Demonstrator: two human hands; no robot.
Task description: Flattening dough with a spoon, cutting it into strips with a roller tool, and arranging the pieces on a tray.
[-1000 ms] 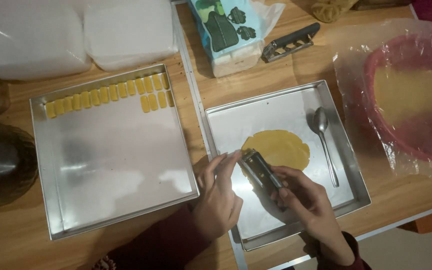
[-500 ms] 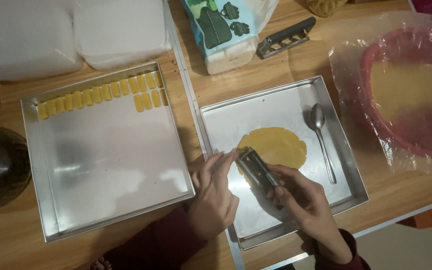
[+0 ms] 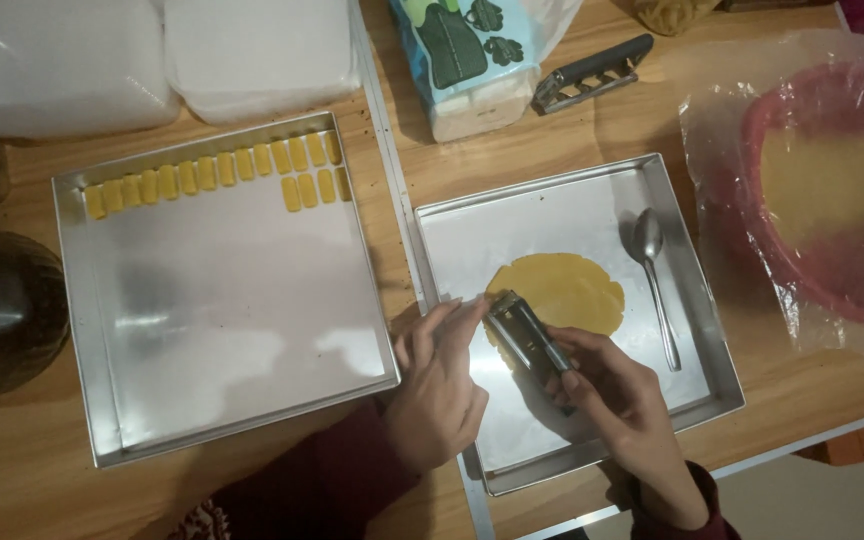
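Yellow dough sheet (image 3: 562, 292) lies under your metal cutter (image 3: 524, 340), clamped in your right hand (image 3: 617, 405). Your left hand (image 3: 442, 385), fingers together, steadies its tip. Next, I judge, press squarely down.

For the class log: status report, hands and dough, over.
Right hand grips metal cutter. Left hand steadies its tip at flat dough. Spoon lies beside, apart.

Red bowl (image 3: 842, 200) cut off at right edge

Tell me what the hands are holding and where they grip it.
The right hand grips the metal cutter by its lower end; the left hand's fingers touch its upper end.
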